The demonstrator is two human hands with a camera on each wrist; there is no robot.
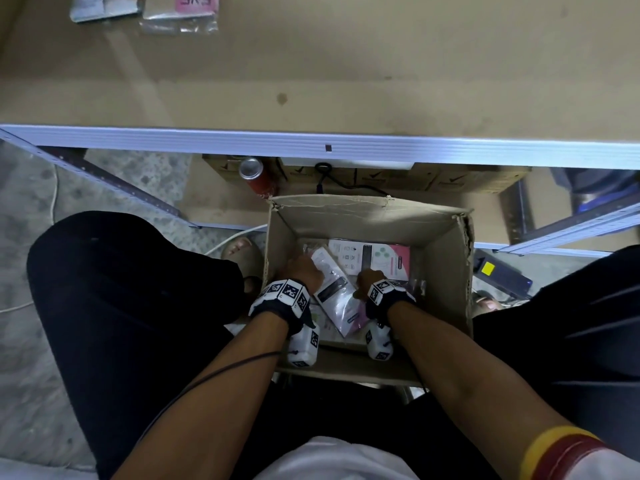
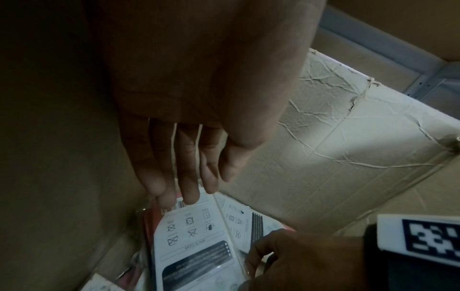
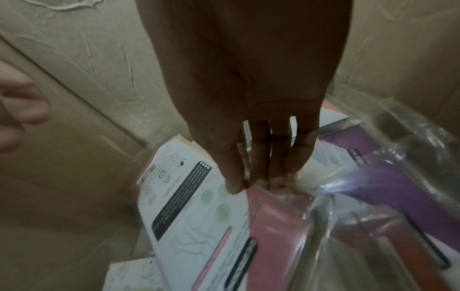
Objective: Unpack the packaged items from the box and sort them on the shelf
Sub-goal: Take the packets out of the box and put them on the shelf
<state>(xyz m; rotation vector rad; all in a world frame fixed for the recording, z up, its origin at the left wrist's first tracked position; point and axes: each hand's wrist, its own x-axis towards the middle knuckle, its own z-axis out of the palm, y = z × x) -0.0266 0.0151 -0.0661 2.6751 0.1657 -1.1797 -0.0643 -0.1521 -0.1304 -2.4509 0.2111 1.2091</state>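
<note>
An open cardboard box sits between my knees with several plastic-wrapped packets in it. A white packet lies tilted on top. My left hand reaches down at the box's left side with straight fingers, their tips touching that packet's top edge. My right hand pinches the top of a pink packet in clear plastic between thumb and fingertips. A purple packet lies to its right. Another white and pink packet lies flat at the back of the box.
The brown shelf board with its metal front edge runs across above the box. Two packets lie at its far left. Under it stand a red can and small cartons. My legs flank the box.
</note>
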